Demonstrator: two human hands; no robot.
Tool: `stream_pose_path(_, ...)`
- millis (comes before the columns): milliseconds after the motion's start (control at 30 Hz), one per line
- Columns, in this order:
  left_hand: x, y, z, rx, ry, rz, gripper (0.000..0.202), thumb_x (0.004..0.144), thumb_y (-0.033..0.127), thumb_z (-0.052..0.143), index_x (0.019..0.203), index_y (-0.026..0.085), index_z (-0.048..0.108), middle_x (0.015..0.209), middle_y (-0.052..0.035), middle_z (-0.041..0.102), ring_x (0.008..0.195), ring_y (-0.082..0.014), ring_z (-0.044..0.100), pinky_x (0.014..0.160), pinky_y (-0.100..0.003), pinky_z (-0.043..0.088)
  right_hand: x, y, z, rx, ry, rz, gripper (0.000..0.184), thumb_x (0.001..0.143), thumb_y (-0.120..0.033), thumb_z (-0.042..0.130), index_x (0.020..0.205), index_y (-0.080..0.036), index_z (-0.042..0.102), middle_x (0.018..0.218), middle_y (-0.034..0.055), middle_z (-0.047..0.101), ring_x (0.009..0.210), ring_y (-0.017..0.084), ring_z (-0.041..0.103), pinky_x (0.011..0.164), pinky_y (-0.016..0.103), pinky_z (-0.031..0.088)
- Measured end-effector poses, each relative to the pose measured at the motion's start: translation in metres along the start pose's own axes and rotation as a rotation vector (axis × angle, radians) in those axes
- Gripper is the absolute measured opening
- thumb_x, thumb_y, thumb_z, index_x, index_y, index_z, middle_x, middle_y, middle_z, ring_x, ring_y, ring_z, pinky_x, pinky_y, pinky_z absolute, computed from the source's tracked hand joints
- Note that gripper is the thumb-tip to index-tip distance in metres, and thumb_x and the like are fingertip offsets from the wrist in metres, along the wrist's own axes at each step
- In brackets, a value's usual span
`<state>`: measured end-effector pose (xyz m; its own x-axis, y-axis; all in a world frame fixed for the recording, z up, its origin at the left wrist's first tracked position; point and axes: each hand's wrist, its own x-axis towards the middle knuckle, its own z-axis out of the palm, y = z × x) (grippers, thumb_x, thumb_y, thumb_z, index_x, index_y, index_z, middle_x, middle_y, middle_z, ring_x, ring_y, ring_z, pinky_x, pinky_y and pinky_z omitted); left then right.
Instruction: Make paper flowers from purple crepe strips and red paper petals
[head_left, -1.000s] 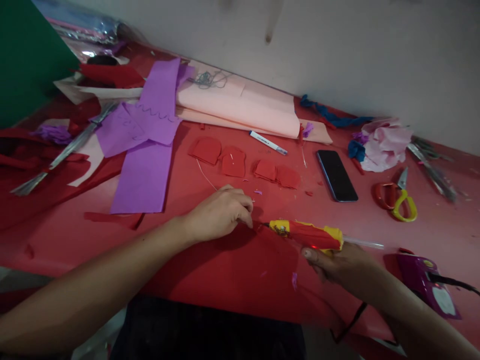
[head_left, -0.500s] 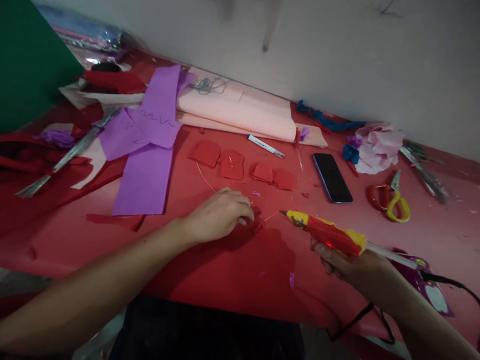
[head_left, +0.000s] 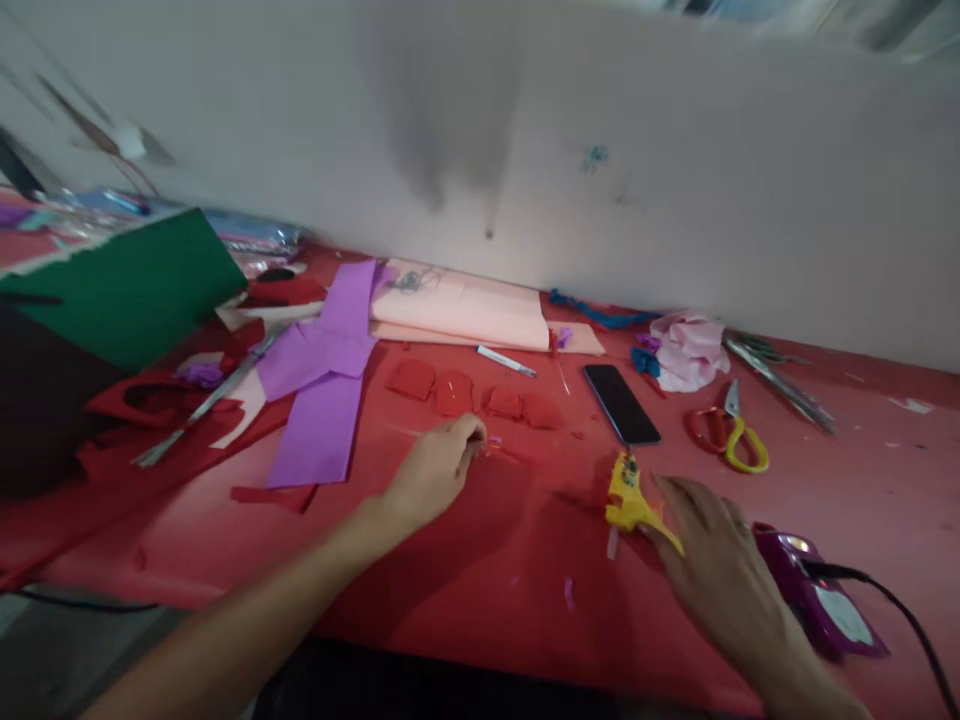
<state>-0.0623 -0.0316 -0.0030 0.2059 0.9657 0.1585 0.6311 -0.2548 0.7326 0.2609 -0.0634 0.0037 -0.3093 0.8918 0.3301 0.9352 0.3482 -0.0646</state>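
Observation:
My left hand (head_left: 439, 468) is closed in a pinch just in front of the red paper pieces. A thin pale wire runs out from behind it to the left, blurred. Something tiny and pale shows at its fingertips. On the right, a yellow and red hot glue gun (head_left: 624, 496) lies on the table with a stub of glue stick sticking out. My right hand (head_left: 709, 545) is beside the glue gun's handle, fingers stretched and loosely apart, the thumb by the handle. Several red cut paper petals (head_left: 454, 392) lie in a row beyond my left hand.
A phone (head_left: 621, 403), scissors (head_left: 727, 435) and a purple device with a cable (head_left: 821, 595) are on the right. A marker (head_left: 506, 361) lies before folded peach paper (head_left: 465, 310). Purple paper (head_left: 315, 430) and red scraps cover the left. A wall (head_left: 480, 120) stands behind.
The glue gun has gone from my right hand's grip to the table, and my right fingers have loosened. My left hand stays pinched, turned a little. The view has tilted up.

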Motion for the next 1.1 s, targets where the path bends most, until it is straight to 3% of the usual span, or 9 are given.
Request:
stream_pose_path(67,0.006,0.014,-0.001,-0.216,0.191,-0.095,0.012,0.088,0.015,0.044,0.083,0.019,0.053,0.073,0.0004,0.058,0.068,-0.0145,0.053,0.064,-0.026,0.039,0.005,-0.033,-0.007,0.216,0.085,0.027,0.032,0.089,-0.038,0.049,0.111,-0.02,0.063,0.108,0.0145,0.066,0.1,0.032,0.061,0.088,0.05,0.047)
stream_pose_path(133,0.013,0.03,0.002,-0.404,0.332,-0.142,0.01,0.085,0.017,0.049,0.077,0.02,0.053,0.071,0.0012,0.058,0.068,-0.0141,0.054,0.064,-0.025,0.04,0.018,-0.07,-0.009,0.491,0.079,0.098,0.027,0.088,-0.038,0.054,0.109,-0.024,0.065,0.104,0.0095,0.069,0.093,0.026,0.065,0.081,0.039,0.052)
stream_pose_path(233,0.026,0.05,0.01,-0.589,0.45,-0.193,0.008,0.08,0.015,0.054,0.073,0.02,0.056,0.071,0.0005,0.059,0.069,-0.0149,0.056,0.066,-0.025,0.042,0.053,-0.113,-0.004,0.809,0.102,0.243,0.024,0.089,-0.039,0.055,0.099,-0.023,0.069,0.096,0.0079,0.072,0.087,0.024,0.067,0.079,0.035,0.052)
stream_pose_path(333,0.037,0.066,0.017,-0.824,0.502,-0.258,0.007,0.076,0.013,0.057,0.075,0.019,0.058,0.072,-0.0005,0.061,0.07,-0.015,0.058,0.067,-0.025,0.044,0.089,-0.13,0.003,1.056,0.225,0.397,0.027,0.085,-0.043,0.059,0.093,-0.019,0.07,0.093,0.0089,0.073,0.085,0.024,0.068,0.079,0.036,0.053)
stream_pose_path(500,0.046,0.077,0.021,-1.161,0.47,-0.291,0.005,0.073,0.018,0.065,0.074,0.017,0.06,0.071,-0.0007,0.062,0.069,-0.0133,0.058,0.069,-0.025,0.048,0.116,-0.13,0.007,1.216,0.363,0.495,0.03,0.078,-0.044,0.068,0.092,-0.018,0.07,0.087,0.0077,0.073,0.079,0.023,0.067,0.073,0.035,0.054)
stream_pose_path(733,0.04,0.079,0.035,-1.246,0.389,-0.339,0.018,0.067,0.021,0.074,0.076,0.018,0.059,0.073,-0.001,0.067,0.071,-0.0157,0.064,0.071,-0.028,0.05,0.12,-0.125,0.024,1.476,0.251,0.603,0.028,0.07,-0.042,0.075,0.086,-0.019,0.075,0.083,0.0061,0.075,0.079,0.024,0.067,0.073,0.036,0.053)
stream_pose_path(933,0.041,0.044,0.021,-1.135,0.333,-0.373,0.017,0.069,0.025,0.073,0.084,0.018,0.068,0.084,-0.0039,0.07,0.086,-0.0176,0.065,0.084,-0.028,0.045,0.116,-0.115,0.024,1.55,0.201,0.577,0.021,0.069,-0.039,0.077,0.077,-0.019,0.077,0.065,0.0009,0.067,0.065,0.017,0.058,0.064,0.03,0.047)
stream_pose_path(1000,0.049,0.029,0.009,-1.189,0.245,-0.388,0.022,0.076,0.031,0.066,0.091,0.017,0.07,0.094,-0.0084,0.072,0.094,-0.0198,0.064,0.088,-0.03,0.043,0.116,-0.114,0.02,1.638,0.116,0.573,0.025,0.067,-0.041,0.079,0.073,-0.017,0.076,0.059,-0.0002,0.062,0.057,0.013,0.051,0.055,0.025,0.041)
stream_pose_path(1100,0.058,0.017,-0.006,-1.448,0.018,-0.411,0.039,0.084,0.044,0.056,0.102,0.013,0.069,0.108,-0.0141,0.07,0.103,-0.0219,0.062,0.094,-0.033,0.042,0.115,-0.117,0.015,1.83,-0.05,0.579,0.029,0.062,-0.042,0.082,0.071,-0.016,0.074,0.055,-0.0012,0.058,0.051,0.008,0.045,0.046,0.02,0.031)
